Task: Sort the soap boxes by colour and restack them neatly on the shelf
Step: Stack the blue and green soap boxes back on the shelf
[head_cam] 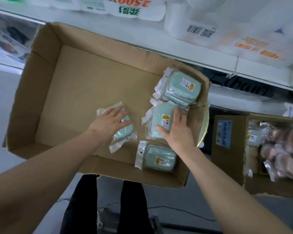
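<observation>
Several pale green soap boxes in clear plastic bags lie in a large open cardboard box (46, 85). My left hand (111, 121) lies over one bagged green soap box (124, 130) near the box's middle, fingers spread across it. My right hand (176, 130) rests on another green soap box (161, 122), thumb and fingers along its sides. A small stack of green soap boxes (181, 88) sits in the far right corner. One more green soap box (159, 157) lies at the near right.
A second cardboard box (227, 149) to the right holds several bagged pink soap boxes (281, 146). White shelf edges (210, 63) and packs of white paper rolls (193, 19) run behind. My dark trouser legs (85, 208) stand below the box on the grey floor.
</observation>
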A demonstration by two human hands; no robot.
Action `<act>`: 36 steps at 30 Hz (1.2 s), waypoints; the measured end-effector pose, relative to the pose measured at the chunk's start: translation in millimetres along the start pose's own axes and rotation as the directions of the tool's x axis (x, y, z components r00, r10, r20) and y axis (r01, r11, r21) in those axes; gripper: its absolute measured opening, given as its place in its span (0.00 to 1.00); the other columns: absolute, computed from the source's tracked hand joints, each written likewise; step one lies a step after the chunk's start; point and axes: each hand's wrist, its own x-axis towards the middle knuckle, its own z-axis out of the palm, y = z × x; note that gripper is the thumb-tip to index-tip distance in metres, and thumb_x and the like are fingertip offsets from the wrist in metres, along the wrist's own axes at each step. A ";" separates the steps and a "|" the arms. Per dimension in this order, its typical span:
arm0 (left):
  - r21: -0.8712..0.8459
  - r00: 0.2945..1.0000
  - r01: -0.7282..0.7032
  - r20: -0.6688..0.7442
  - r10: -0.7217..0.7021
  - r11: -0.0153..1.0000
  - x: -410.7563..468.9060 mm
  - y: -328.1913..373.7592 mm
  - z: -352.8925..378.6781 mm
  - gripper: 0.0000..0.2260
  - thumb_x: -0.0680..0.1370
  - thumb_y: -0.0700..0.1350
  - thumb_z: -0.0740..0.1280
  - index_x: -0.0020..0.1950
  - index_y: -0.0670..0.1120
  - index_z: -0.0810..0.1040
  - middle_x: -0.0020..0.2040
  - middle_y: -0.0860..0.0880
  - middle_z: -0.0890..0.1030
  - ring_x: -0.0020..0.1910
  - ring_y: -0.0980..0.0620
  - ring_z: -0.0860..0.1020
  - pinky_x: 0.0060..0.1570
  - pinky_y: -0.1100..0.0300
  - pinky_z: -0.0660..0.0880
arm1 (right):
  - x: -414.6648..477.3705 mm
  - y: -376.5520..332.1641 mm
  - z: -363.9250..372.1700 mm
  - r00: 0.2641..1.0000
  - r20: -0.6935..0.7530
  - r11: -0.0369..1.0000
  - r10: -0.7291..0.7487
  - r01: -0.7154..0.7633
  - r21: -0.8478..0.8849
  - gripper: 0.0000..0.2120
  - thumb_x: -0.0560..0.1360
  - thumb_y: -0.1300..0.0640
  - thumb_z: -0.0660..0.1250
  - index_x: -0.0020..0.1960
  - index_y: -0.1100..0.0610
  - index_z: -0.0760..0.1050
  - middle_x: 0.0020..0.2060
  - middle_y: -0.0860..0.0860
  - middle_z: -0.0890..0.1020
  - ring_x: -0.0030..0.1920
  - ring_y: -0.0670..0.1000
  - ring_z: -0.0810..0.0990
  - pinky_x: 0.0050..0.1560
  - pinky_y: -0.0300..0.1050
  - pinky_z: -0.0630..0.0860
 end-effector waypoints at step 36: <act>-0.759 0.813 0.388 0.014 -0.583 0.523 -40.1 -14.0 -37.8 0.42 0.67 0.45 0.74 0.75 0.46 0.54 0.64 0.44 0.67 0.61 0.41 0.68 0.62 0.50 0.68 | -9.9 -16.4 -54.9 0.952 -0.100 0.890 -0.288 0.227 -0.396 0.45 0.67 0.31 0.67 0.74 0.55 0.56 0.62 0.54 0.73 0.63 0.56 0.74 0.60 0.54 0.73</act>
